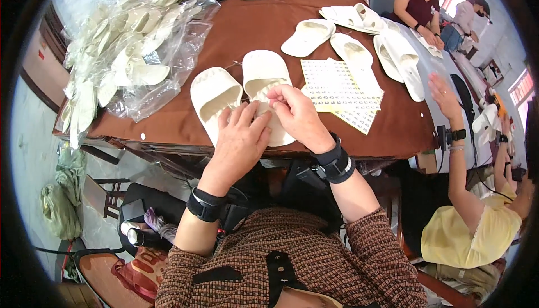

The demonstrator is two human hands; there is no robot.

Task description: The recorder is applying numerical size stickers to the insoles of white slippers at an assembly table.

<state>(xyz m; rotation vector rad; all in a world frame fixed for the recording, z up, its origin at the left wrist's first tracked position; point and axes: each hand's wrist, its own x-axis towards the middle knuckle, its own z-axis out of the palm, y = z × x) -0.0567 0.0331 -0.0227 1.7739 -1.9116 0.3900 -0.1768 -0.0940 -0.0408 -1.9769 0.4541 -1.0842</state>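
Note:
A pair of white slippers lies side by side in front of me, toes pointing away: the left slipper (212, 86) and the right slipper (265, 66). My left hand (238, 148) rests across the inner edges of both, its fingers apart and bent a little over the insoles. At the strap opening of the right slipper, my right hand (298, 118) has thumb and forefinger pinched together. Whatever is between those fingertips is too small to make out. Sheets of small white and yellow stickers (337, 86) lie just right of the slippers.
Clear plastic bags full of white slippers (132, 55) heap up at the left of the brown-covered table (238, 19). More loose slippers (307, 37) lie at the right and back. Co-workers sit across and to the right; one raises a hand (443, 97) beside the table.

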